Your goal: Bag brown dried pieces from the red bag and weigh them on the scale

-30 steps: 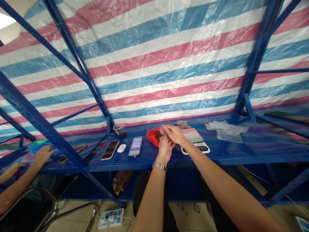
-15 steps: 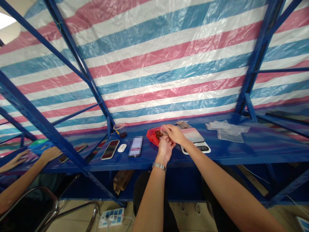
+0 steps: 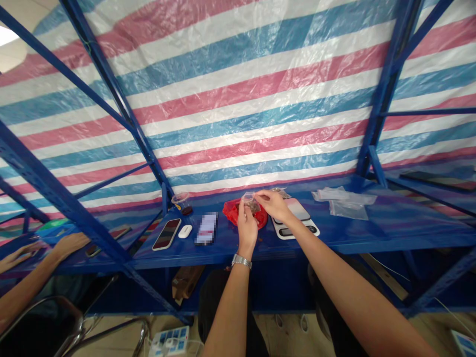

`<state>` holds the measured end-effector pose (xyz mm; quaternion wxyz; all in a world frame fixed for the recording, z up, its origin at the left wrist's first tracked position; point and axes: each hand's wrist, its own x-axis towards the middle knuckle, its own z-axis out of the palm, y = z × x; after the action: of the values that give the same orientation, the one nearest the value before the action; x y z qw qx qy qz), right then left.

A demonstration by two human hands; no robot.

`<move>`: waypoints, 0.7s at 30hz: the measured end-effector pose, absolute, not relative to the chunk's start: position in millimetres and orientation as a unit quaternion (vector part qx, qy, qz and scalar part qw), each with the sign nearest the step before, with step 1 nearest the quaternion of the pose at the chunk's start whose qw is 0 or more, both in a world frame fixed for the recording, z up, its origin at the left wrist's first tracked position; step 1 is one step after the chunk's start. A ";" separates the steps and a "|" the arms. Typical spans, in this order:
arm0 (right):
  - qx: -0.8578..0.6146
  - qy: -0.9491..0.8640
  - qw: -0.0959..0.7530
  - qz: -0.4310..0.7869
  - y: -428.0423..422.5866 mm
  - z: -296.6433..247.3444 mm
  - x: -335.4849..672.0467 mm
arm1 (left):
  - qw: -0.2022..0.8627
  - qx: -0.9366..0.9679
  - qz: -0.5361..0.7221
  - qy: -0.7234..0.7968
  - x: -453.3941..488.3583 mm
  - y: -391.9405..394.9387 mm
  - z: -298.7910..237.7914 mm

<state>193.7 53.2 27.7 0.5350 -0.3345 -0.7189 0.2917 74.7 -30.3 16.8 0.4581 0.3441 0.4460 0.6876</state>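
Observation:
My left hand (image 3: 246, 223) and my right hand (image 3: 272, 204) pinch the top edges of a small clear plastic bag (image 3: 250, 202) holding brown pieces. The bag hangs just above a crumpled red plastic bag (image 3: 232, 212), which lies on the shelf beneath my hands and holds more brown pieces, partly hidden by my left hand. A digital kitchen scale (image 3: 293, 223) with a pink-toned top sits just right of my right hand. A metal watch (image 3: 241, 261) circles my left wrist.
The blue metal shelf (image 3: 357, 235) carries a smartphone (image 3: 166, 234), white earbuds case (image 3: 185, 231), pixelated card (image 3: 206, 228), small clear cup (image 3: 180, 200) and clear plastic bags (image 3: 344, 203). A co-worker's hands (image 3: 70, 244) rest at far left. A striped tarp (image 3: 238, 99) backs the shelf.
My hands have lifted the small clear bag slightly, and my left hand has shifted left. More of the red bag shows beneath them. The view has tilted slightly, and the co-worker's hands have moved a little.

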 end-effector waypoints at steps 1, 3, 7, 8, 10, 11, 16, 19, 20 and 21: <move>-0.329 -0.727 0.526 0.295 51.7 28.8 195.6 | 0.448 0.349 0.688 0.451 73.9 -30.1 16.4; -0.316 -0.744 0.506 0.302 48.0 31.5 199.8 | 0.425 0.364 0.689 0.460 73.9 -29.7 17.0; -0.307 -0.748 0.504 0.305 47.5 36.4 216.0 | 0.432 0.373 0.700 0.429 80.0 -30.3 21.1; -0.319 -0.741 0.509 0.299 49.9 36.8 223.0 | 0.429 0.378 0.703 0.423 82.1 -30.6 21.8; -0.370 -0.720 0.514 0.282 57.0 35.6 241.1 | 0.413 0.386 0.709 0.421 85.9 -30.5 22.1; -0.405 -0.710 0.508 0.272 61.0 33.7 251.9 | 0.405 0.389 0.710 0.424 87.2 -30.1 21.6; -0.568 -0.712 0.371 0.184 74.0 17.4 304.9 | 0.344 0.430 0.704 0.450 87.1 -24.7 16.1; -0.596 -0.706 0.353 0.145 73.8 11.7 325.6 | 0.302 0.466 0.690 0.464 84.8 -23.4 16.4; -0.601 -0.704 0.353 0.135 73.2 11.7 330.8 | 0.295 0.473 0.686 0.468 84.4 -23.8 17.6; -0.606 -0.700 0.355 0.125 72.6 12.4 335.6 | 0.292 0.478 0.682 0.470 84.2 -24.6 19.2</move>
<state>335.6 72.6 12.4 0.3549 -0.6065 -0.7005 0.1249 84.2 -24.6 19.2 0.2925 0.4776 0.4700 0.6822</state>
